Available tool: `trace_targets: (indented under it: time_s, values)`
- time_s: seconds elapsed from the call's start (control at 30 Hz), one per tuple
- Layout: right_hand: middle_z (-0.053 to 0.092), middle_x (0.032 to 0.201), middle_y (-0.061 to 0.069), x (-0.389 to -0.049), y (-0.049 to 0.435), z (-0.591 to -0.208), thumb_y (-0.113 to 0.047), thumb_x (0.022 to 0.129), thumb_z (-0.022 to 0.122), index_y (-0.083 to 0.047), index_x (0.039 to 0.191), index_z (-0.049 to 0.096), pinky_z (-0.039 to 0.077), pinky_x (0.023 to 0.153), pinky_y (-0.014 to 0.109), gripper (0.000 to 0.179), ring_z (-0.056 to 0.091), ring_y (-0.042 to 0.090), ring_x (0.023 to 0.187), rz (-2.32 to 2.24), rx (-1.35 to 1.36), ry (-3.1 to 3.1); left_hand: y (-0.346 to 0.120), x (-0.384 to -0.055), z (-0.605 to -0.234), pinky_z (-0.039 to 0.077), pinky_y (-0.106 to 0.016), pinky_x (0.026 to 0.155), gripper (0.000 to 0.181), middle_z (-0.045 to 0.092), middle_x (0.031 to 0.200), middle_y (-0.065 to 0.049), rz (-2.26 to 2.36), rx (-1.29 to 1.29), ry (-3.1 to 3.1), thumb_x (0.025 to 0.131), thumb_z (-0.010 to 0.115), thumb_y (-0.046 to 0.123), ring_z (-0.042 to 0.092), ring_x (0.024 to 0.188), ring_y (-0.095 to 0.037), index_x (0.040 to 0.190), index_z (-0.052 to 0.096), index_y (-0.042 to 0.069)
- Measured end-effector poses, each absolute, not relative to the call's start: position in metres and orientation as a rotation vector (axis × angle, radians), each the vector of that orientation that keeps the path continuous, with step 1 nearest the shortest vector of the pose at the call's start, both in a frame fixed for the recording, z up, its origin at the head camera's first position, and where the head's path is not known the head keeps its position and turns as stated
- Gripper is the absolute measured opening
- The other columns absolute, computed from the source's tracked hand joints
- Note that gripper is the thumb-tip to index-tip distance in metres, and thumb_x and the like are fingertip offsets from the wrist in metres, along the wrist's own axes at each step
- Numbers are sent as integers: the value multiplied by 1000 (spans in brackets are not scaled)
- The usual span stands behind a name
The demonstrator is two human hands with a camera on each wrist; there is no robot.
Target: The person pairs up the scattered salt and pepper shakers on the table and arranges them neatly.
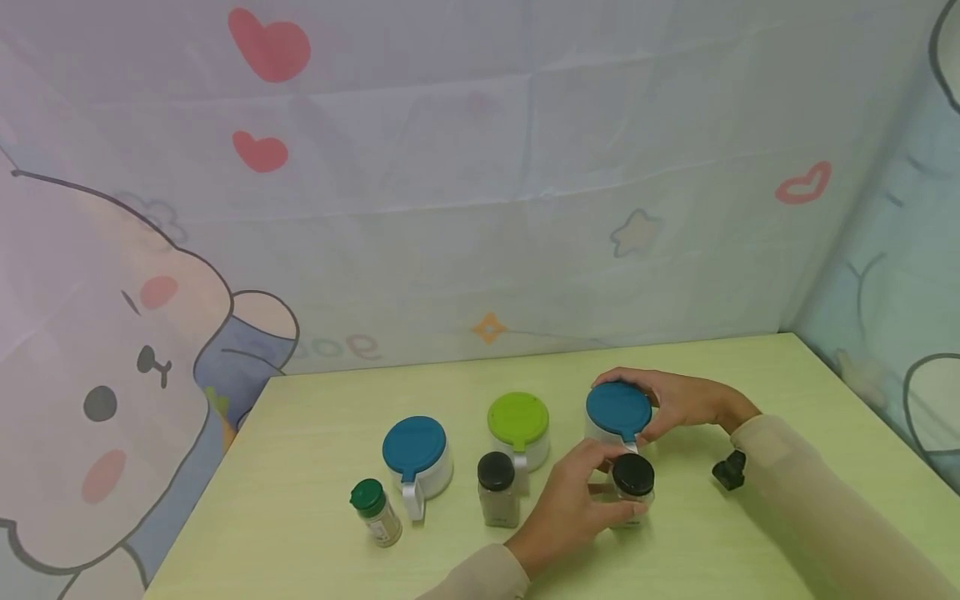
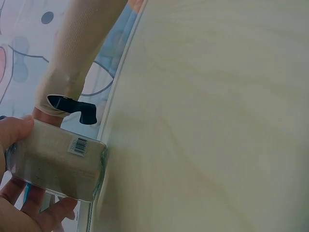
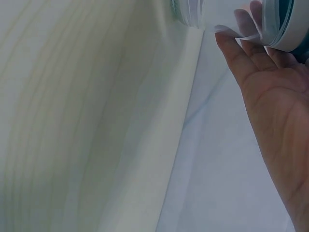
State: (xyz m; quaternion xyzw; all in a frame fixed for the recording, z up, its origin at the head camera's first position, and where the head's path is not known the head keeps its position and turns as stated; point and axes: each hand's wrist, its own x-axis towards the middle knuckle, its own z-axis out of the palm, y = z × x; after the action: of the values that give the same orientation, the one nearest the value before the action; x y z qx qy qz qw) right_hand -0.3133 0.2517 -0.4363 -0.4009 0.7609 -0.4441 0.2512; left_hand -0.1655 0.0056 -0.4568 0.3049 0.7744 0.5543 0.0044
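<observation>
My left hand (image 1: 564,505) grips a glass spice jar (image 1: 633,477) with a black lid, thumb on one side and fingers on the other. In the left wrist view, a small barcode label shows on the side of this jar (image 2: 53,159). Just behind it, my right hand (image 1: 688,402) holds a clear seasoning pot with a blue lid (image 1: 618,407), fingers curled round its far side and thumb at the near right. The right wrist view catches only part of this pot (image 3: 285,21), at the top right corner, with fingers along its wall.
Left of my hands stand a second black-lidded spice jar (image 1: 498,492), a green-lidded pot (image 1: 518,419), another blue-lidded pot (image 1: 415,448) with a white handle and a green-capped shaker (image 1: 378,513). All are on a pale yellow table (image 1: 300,492). A printed cloth (image 1: 420,183) hangs behind the table.
</observation>
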Motion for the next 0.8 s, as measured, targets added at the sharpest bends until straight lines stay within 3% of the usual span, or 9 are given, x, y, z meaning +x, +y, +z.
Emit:
trace_targets:
  time_s: [0.8]
  values:
    - [44,149,7,-317,252,-438,-14,81,84,-16,156,35,50,100,41,89,52,34,126,-1168,-1090,2078,4,-169,-455,57,-30,92,50,58,121,9,1755,855,2415,84,86,24,57,108,-3,127,62,28]
